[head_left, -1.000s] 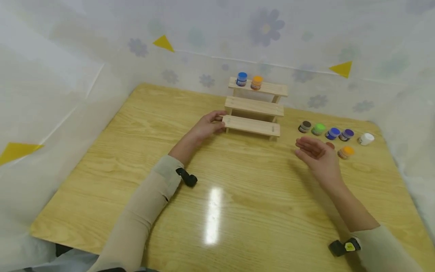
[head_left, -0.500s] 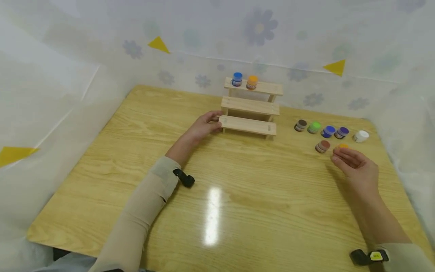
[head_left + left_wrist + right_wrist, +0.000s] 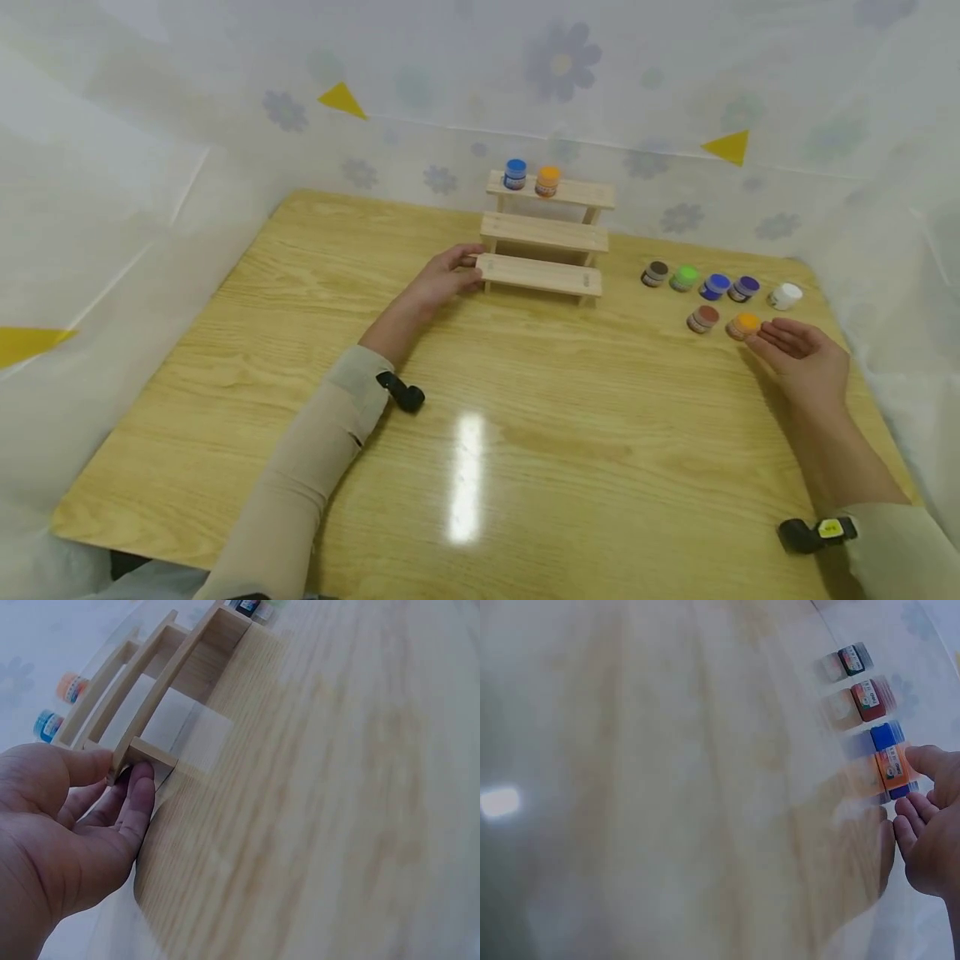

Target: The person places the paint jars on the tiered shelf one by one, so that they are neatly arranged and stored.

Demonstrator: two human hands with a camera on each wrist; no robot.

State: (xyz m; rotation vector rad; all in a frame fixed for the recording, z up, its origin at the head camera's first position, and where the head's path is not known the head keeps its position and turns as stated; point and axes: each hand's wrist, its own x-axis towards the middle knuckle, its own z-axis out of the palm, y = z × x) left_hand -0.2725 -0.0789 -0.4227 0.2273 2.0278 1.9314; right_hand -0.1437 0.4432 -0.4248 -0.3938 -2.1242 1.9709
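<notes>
A three-step wooden stand stands at the back of the table. My left hand holds the left end of its lowest step; in the left wrist view the thumb lies on the board and the fingers curl beneath. On the top step are a blue-lidded paint jar and an orange paint jar. Another orange paint jar sits on the table at the right. My right hand is right beside it, thumb and fingers apart, fingertips at its right side. A brown-lidded paint jar is to its left.
Behind the orange jar stands a row of paint jars: black, green, blue, purple and white. A white flowered sheet hangs along the table's back edge. The wooden table reflects a light.
My right hand has moved right, past the brown-lidded jar, to the orange jar's right side. My left hand stays on the stand's lowest step. The whole head view has shifted slightly.
</notes>
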